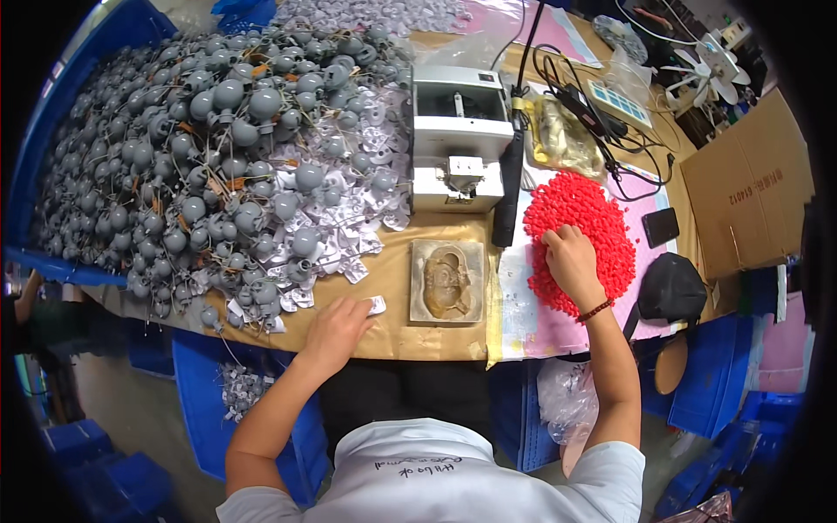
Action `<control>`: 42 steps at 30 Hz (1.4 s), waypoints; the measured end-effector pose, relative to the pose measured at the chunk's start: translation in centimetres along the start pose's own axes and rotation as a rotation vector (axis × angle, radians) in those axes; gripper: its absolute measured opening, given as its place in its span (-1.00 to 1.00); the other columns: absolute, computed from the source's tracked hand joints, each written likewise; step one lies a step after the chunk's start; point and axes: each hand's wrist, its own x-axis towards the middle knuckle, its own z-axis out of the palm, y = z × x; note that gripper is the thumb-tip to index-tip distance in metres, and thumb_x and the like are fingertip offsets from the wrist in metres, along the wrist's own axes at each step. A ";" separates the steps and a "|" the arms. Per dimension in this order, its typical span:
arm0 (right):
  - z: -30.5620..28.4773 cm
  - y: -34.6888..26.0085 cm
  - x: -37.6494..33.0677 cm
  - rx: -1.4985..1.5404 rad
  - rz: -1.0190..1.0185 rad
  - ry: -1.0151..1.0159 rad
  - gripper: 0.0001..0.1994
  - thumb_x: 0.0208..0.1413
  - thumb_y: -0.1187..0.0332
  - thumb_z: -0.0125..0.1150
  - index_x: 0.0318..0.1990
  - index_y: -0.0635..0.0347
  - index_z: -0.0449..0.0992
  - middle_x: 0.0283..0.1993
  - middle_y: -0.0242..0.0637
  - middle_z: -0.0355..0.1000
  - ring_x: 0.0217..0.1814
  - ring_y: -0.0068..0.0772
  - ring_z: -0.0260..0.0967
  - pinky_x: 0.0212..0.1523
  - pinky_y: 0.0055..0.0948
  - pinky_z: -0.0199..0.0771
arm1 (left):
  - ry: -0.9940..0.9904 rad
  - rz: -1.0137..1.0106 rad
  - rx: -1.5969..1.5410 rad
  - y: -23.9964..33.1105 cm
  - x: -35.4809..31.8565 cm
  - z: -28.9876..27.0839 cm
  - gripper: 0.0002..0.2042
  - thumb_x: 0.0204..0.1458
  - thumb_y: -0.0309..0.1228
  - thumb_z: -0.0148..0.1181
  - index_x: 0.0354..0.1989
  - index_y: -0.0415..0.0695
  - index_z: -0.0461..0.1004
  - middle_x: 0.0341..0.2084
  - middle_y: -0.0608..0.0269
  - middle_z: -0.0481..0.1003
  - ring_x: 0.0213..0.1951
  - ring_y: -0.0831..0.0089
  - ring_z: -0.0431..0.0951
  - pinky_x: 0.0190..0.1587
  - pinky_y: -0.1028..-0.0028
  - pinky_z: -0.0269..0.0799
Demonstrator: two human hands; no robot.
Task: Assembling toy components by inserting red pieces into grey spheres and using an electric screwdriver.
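My left hand (338, 331) rests low over the table's front edge, fingers closed on a small white plastic piece (377, 305) that shows at the fingertips. To its right lies a square mould block (447, 281) with a rounded hollow, touched by neither hand. My right hand (571, 261) reaches into a heap of small red pieces (588, 213), its fingers bent and drawn together on the pieces. Whatever sits between those fingertips is too small to make out. More white pieces (336, 253) lie loose beyond my left hand.
Grey balls with thin stems (261, 105) fill the left side, beside a blue bin (131, 22). A white machine (462, 139) stands behind the mould block. At right are a phone (660, 227), a black pouch (672, 289), cables and a cardboard box (750, 183). Blue crates (711, 375) stand below.
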 end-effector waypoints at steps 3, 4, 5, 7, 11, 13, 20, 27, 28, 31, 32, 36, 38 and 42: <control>0.2 0.2 0.0 -0.019 0.013 0.008 -0.93 0.03 0.47 0.21 -0.31 0.08 0.55 -0.34 -0.20 0.43 -0.17 -0.04 0.43 -0.18 -0.06 0.42 | -0.034 0.062 0.079 -1.0 -0.5 -0.1 -0.75 0.01 -0.41 0.42 -0.15 -0.13 0.56 -0.27 0.19 0.51 -0.16 0.12 0.54 -0.15 0.18 0.49; 0.1 0.4 -0.1 -0.019 0.024 0.009 -0.91 0.02 0.48 0.22 -0.31 0.08 0.55 -0.33 -0.20 0.43 -0.17 -0.04 0.43 -0.17 -0.06 0.43 | -0.035 0.083 0.085 -1.1 -0.4 -0.3 -0.76 0.01 -0.40 0.42 -0.16 -0.13 0.56 -0.26 0.20 0.51 -0.15 0.14 0.54 -0.14 0.19 0.50; 0.1 0.6 -0.2 -0.017 0.035 0.011 -0.90 0.01 0.48 0.24 -0.30 0.08 0.55 -0.32 -0.20 0.43 -0.16 -0.04 0.43 -0.16 -0.06 0.43 | -0.023 0.097 0.053 -1.0 -0.1 -0.4 -0.78 0.00 -0.41 0.41 -0.19 -0.13 0.55 -0.25 0.22 0.50 -0.13 0.17 0.54 -0.13 0.19 0.50; -0.3 0.8 -0.1 -0.004 0.050 0.023 -0.87 -0.02 0.49 0.26 -0.29 0.08 0.56 -0.30 -0.20 0.43 -0.15 -0.05 0.43 -0.14 -0.07 0.44 | 0.027 0.152 0.008 -0.7 0.8 -0.5 -0.80 0.00 -0.41 0.40 -0.22 -0.13 0.56 -0.20 0.22 0.51 -0.09 0.19 0.55 -0.09 0.21 0.52; -2.2 0.4 0.1 0.159 0.128 0.049 -0.79 -0.04 0.56 0.28 -0.20 0.15 0.59 -0.24 -0.15 0.44 -0.11 -0.03 0.44 -0.11 -0.12 0.49 | 0.066 0.179 -0.061 -0.1 1.6 1.0 -0.84 0.04 -0.42 0.41 -0.23 -0.12 0.59 -0.11 0.17 0.55 -0.03 0.16 0.57 -0.01 0.27 0.55; -3.3 -0.1 0.5 0.301 0.149 0.072 -0.78 0.00 0.60 0.27 -0.16 0.20 0.59 -0.25 -0.14 0.42 -0.15 -0.08 0.44 -0.15 -0.19 0.49 | 0.101 0.122 -0.114 0.3 2.0 1.5 -0.84 0.04 -0.43 0.41 -0.22 -0.13 0.59 -0.12 0.16 0.56 -0.06 0.14 0.58 -0.03 0.25 0.56; -3.4 -4.5 0.7 1.021 0.265 0.030 -0.82 0.14 0.67 0.24 -0.12 0.29 0.58 -0.19 -0.29 0.47 -0.18 -0.50 0.51 -0.15 -0.49 0.55 | 0.221 0.151 -0.395 5.3 7.2 2.4 -0.80 0.08 -0.47 0.33 -0.11 -0.11 0.59 -0.18 0.19 0.52 -0.04 0.14 0.52 0.01 0.23 0.51; -2.7 -12.5 1.8 1.143 -0.025 -0.023 -0.83 0.07 0.63 0.38 -0.18 0.27 0.59 -0.17 -0.27 0.56 -0.14 -0.38 0.55 -0.11 -0.42 0.58 | 0.172 0.113 -0.280 6.3 10.4 4.6 -0.62 -0.05 -0.56 0.36 0.01 -0.12 0.56 -0.07 0.14 0.50 0.07 0.05 0.44 0.13 0.16 0.42; -2.6 -13.3 2.0 1.067 -0.096 0.003 -0.81 0.03 0.62 0.40 -0.19 0.25 0.59 -0.18 -0.25 0.56 -0.15 -0.31 0.55 -0.13 -0.37 0.57 | 0.162 0.081 -0.296 6.4 10.3 4.6 -0.59 -0.05 -0.56 0.35 0.05 -0.12 0.54 -0.03 0.12 0.48 0.09 0.04 0.43 0.15 0.15 0.41; -1.3 -14.3 2.5 0.811 -0.266 0.068 -0.75 -0.08 0.58 0.46 -0.21 0.18 0.59 -0.17 -0.24 0.55 -0.11 -0.18 0.52 -0.10 -0.25 0.52 | 0.134 0.019 -0.359 6.3 10.1 4.7 -0.50 -0.04 -0.56 0.34 0.16 -0.11 0.46 0.06 0.07 0.43 0.14 0.02 0.42 0.20 0.15 0.38; -0.6 -14.4 2.6 0.725 -0.340 0.117 -0.73 -0.11 0.57 0.46 -0.21 0.16 0.59 -0.17 -0.26 0.54 -0.08 -0.17 0.51 -0.08 -0.23 0.50 | 0.125 0.017 -0.384 6.1 10.2 4.5 -0.47 -0.03 -0.55 0.34 0.19 -0.11 0.43 0.09 0.06 0.41 0.16 0.01 0.41 0.22 0.15 0.37; -0.3 -14.6 2.3 0.557 -0.441 0.176 -0.72 -0.12 0.51 0.46 -0.19 0.13 0.59 -0.13 -0.29 0.53 0.00 -0.17 0.48 0.00 -0.21 0.46 | 0.047 0.110 -0.491 5.1 10.4 1.2 -0.47 0.05 -0.50 0.35 0.25 -0.13 0.43 0.16 0.02 0.43 0.21 0.02 0.45 0.24 0.17 0.41; -0.9 -14.8 2.2 0.488 -0.452 0.168 -0.72 -0.09 0.48 0.44 -0.17 0.13 0.60 -0.08 -0.29 0.52 0.05 -0.15 0.47 0.02 -0.19 0.45 | 0.018 0.148 -0.497 4.3 10.8 -2.7 -0.54 0.09 -0.48 0.34 0.21 -0.15 0.48 0.12 0.01 0.48 0.17 0.05 0.52 0.19 0.17 0.46; -1.7 -15.3 1.8 0.429 -0.387 0.156 -0.71 -0.08 0.46 0.44 -0.14 0.09 0.61 0.00 -0.28 0.49 0.12 -0.12 0.43 0.04 -0.13 0.43 | 0.189 0.228 -0.305 1.8 13.4 -11.5 -0.76 0.16 -0.48 0.30 0.00 -0.20 0.62 -0.12 0.06 0.64 -0.06 0.13 0.66 0.04 0.24 0.56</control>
